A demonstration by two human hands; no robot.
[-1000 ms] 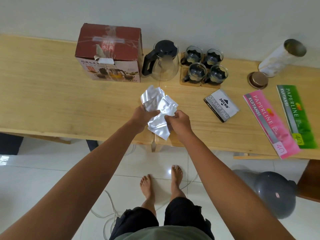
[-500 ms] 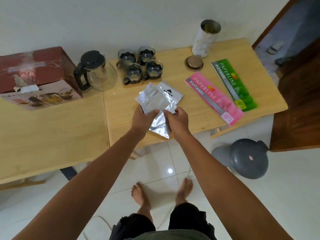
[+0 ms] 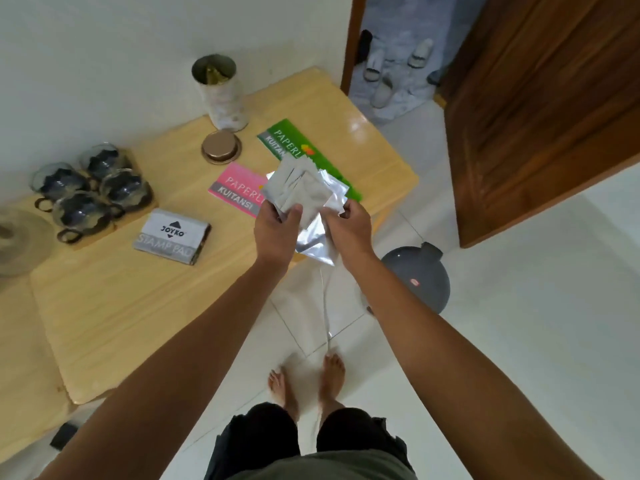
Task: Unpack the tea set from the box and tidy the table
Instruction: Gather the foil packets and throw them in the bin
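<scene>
Fingers (image 3: 294, 212) around silver wrappers (image 3: 304, 192)

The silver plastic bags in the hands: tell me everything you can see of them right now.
The silver plastic bags are a loose bunch of thin, shiny, crinkled wrappers, apparently empty. They are held in the air above the table's near right corner, fanned out and overlapping. The left hand pinches the upper sheets; the right hand grips the right edge. One sheet hangs down between the wrists. They partly hide the pink and green booklets behind.
</scene>
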